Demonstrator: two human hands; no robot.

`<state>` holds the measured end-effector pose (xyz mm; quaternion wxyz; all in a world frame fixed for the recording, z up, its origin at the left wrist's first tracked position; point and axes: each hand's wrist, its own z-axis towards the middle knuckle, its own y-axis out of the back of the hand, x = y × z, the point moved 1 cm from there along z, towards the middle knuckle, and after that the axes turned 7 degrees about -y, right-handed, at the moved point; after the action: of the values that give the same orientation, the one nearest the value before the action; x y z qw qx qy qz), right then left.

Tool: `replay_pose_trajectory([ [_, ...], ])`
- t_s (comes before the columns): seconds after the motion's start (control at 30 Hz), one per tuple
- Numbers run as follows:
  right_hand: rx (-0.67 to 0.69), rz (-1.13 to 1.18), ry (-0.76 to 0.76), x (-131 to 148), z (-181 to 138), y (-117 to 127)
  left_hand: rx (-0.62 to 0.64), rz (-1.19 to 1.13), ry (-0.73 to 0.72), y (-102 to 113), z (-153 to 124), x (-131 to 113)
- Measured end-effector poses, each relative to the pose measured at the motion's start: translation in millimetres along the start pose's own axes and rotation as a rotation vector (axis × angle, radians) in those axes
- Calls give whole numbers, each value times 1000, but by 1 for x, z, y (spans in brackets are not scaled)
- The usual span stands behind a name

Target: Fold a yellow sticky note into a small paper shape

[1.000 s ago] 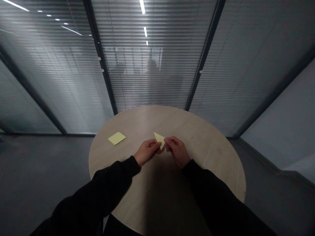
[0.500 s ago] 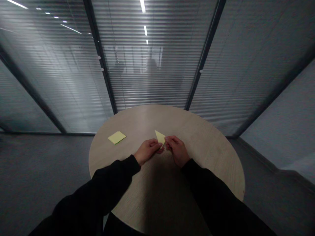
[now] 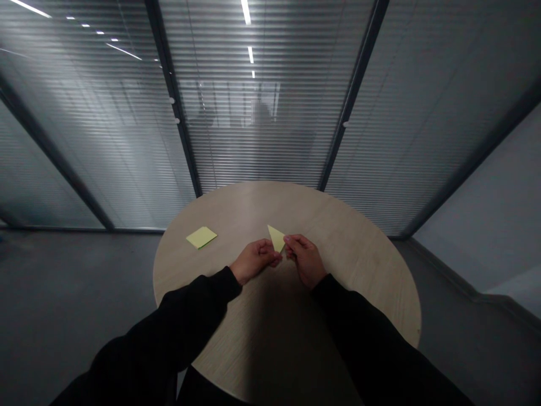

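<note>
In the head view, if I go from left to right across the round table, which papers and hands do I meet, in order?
Flat yellow paper → left hand → triangular yellow paper → right hand.

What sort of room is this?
Probably a small office meeting room: a round wood-look table, glass partitions with blinds in dark frames, and strip lights showing in the glass.
</note>
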<state>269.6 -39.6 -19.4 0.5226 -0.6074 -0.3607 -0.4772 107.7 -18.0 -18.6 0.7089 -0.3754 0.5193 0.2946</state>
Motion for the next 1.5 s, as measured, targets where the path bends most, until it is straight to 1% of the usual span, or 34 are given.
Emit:
replay_pose_trajectory([
  [0.23, 4, 7, -8, -1, 0, 0, 1, 12, 5, -1, 1, -2],
  [0.4, 22, 3, -15, -6, 1, -2, -63, 20, -22, 1, 5, 0],
  [0.57, 36, -54, -4, -7, 1, -4, -134, 243, -104, 5, 6, -1],
  [0.73, -8, -63, 5, -6, -1, -8, -178, 465, -220, 8, 11, -5],
  [0.9, -17, -78, 8, -5, -3, -13, -285, 651, -315, 6, 13, -8],
  [1.03, -2, -127, 19, -5, -3, -13, -294, 868, -356, 5, 12, -12],
  [1.1, 4, -141, 27, -4, -3, -11, -288, 923, -392, 6, 11, -14],
  [1.17, 10, -150, 42, -4, -3, -9, -268, 905, -407, 7, 10, -16],
  [1.27, 29, -184, 65, -2, -3, -8, -233, 791, -379, 8, 8, -19],
  [1.33, 47, -207, 69, -2, -3, -8, -241, 743, -373, 8, 7, -20],
  [1.43, 75, -228, 70, -3, -4, -9, -276, 779, -364, 9, 8, -21],
  [1.5, 95, -239, 71, -3, -4, -10, -275, 837, -355, 9, 10, -21],
])
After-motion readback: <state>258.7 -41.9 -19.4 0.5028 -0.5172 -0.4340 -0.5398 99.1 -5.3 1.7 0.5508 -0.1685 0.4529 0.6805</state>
